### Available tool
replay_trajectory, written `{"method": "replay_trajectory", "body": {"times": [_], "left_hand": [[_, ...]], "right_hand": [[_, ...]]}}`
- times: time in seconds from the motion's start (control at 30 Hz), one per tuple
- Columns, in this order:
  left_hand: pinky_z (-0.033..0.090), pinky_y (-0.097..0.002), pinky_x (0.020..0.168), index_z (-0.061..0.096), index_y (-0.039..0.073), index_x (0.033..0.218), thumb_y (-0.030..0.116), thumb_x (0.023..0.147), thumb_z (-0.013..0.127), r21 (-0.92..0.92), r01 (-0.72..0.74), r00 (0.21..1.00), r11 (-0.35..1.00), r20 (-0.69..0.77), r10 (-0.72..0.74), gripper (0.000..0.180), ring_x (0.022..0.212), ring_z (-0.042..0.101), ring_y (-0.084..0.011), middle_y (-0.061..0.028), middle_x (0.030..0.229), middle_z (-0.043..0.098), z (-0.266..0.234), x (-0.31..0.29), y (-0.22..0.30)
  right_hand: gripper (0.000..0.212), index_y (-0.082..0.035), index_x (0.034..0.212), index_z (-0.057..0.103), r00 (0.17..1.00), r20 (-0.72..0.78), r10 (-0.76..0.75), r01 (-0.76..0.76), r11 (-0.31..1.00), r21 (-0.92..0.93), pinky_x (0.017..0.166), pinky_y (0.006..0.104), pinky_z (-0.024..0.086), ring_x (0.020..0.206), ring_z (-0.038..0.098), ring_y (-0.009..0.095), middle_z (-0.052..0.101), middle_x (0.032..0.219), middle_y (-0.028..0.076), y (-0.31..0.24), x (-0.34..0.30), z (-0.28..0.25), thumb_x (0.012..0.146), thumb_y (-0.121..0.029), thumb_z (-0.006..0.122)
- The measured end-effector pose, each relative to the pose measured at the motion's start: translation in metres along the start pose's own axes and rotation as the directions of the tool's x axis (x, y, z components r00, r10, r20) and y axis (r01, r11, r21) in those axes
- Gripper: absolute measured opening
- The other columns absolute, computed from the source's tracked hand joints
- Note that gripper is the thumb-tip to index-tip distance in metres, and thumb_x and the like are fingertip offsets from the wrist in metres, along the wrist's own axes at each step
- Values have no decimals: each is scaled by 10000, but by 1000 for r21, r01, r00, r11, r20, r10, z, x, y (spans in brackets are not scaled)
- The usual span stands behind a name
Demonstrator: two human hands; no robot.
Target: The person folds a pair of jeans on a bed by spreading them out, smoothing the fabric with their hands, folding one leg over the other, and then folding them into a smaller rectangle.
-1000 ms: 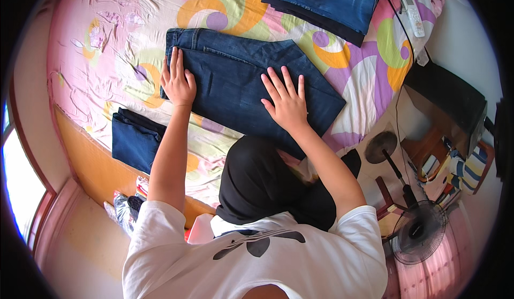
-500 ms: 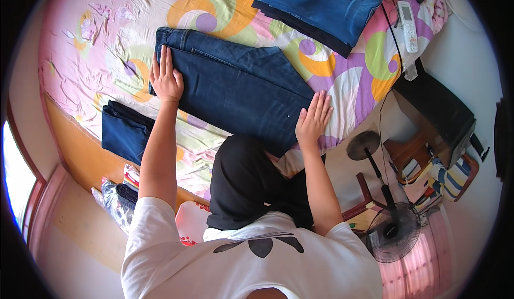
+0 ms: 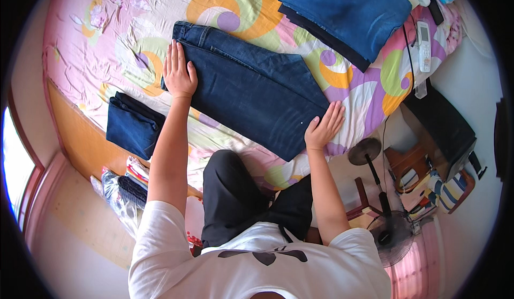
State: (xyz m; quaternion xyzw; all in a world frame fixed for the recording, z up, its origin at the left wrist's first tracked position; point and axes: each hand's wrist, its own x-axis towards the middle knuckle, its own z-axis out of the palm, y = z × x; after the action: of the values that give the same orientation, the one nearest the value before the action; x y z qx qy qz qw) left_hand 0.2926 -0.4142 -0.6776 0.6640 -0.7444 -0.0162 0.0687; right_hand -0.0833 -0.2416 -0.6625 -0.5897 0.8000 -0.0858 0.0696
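Note:
A pair of dark blue jeans (image 3: pixel 251 95), folded lengthwise, lies across the bed in front of me. On its left end my left hand (image 3: pixel 179 73) rests flat, fingers stretched out just below the waistband. At the opposite, right end my right hand (image 3: pixel 325 127) lies against the edge of the fabric, fingers extended. Neither hand grasps anything. Nearer on the left is a small folded pair of dark jeans (image 3: pixel 134 125). A stack of folded blue and black trousers (image 3: pixel 348 15) sits at the far right.
The patterned bedsheet (image 3: pixel 150 9) covers the bed. A white remote control (image 3: pixel 423 47) and a dark cable lie at its right side. Beyond that edge stand a black box-shaped object (image 3: pixel 439 125) and a fan (image 3: pixel 388 234). Plastic-wrapped items (image 3: pixel 123 192) are at the lower left.
The whole view has shifted, so the bed and jeans appear farther right and my legs show more. Both hands stay flat at the two ends of the jeans.

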Motion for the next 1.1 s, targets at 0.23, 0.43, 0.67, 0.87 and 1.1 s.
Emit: {"method": "replay_trajectory", "body": {"times": [0.23, 0.43, 0.67, 0.87, 1.1], "left_hand": [[326, -372, 1062, 547, 150, 1337, 173, 887, 480, -138, 80, 987, 987, -124, -98, 455, 1315, 442, -246, -23, 1392, 518, 1, 7, -4], [402, -357, 957, 709, 114, 1045, 89, 873, 474, -397, 307, 921, 865, -106, -376, 292, 1000, 607, -249, -71, 1076, 675, -38, -22, 20], [501, -342, 880, 402, 74, 1413, 381, 1011, 360, -558, 748, 623, -359, 777, 89, 508, 1073, 632, -271, -166, 1269, 593, -36, -99, 57], [344, -484, 1086, 195, 221, 1518, 553, 982, 316, -403, 693, 662, -598, 683, 307, 642, 1297, 435, -426, -226, 1460, 382, -46, -82, 17], [451, -461, 998, 292, 84, 1452, 422, 1006, 324, -824, 512, 793, -243, 562, -234, 561, 1211, 530, -358, -217, 1372, 478, -46, -48, -36]], "right_hand": [[515, -37, 1425, 396, 998, 7, 55, -55, 996, 70, 1145, 495, 168, 1412, 283, 340, 356, 1505, 130, -3, 2, 3, 970, -271, 336], [401, -38, 1336, 481, 972, -25, 233, -189, 842, 505, 1124, 537, 174, 1349, 368, 369, 482, 1393, 157, -54, 16, -37, 946, -122, 435], [339, -5, 1157, 609, 668, 741, -72, -743, -114, 659, 887, 290, 474, 943, 653, 201, 664, 1082, 182, -108, -30, -4, 996, -225, 407], [580, -81, 1436, 374, 460, 771, -441, -848, -474, 236, 1045, 450, 392, 1272, 483, 366, 462, 1418, 176, -16, -52, -15, 988, -450, 385], [546, -26, 1380, 427, 522, 828, -205, -849, -218, 482, 1048, 433, 385, 1246, 514, 316, 504, 1366, 195, 5, -79, -48, 993, -412, 403]]}}
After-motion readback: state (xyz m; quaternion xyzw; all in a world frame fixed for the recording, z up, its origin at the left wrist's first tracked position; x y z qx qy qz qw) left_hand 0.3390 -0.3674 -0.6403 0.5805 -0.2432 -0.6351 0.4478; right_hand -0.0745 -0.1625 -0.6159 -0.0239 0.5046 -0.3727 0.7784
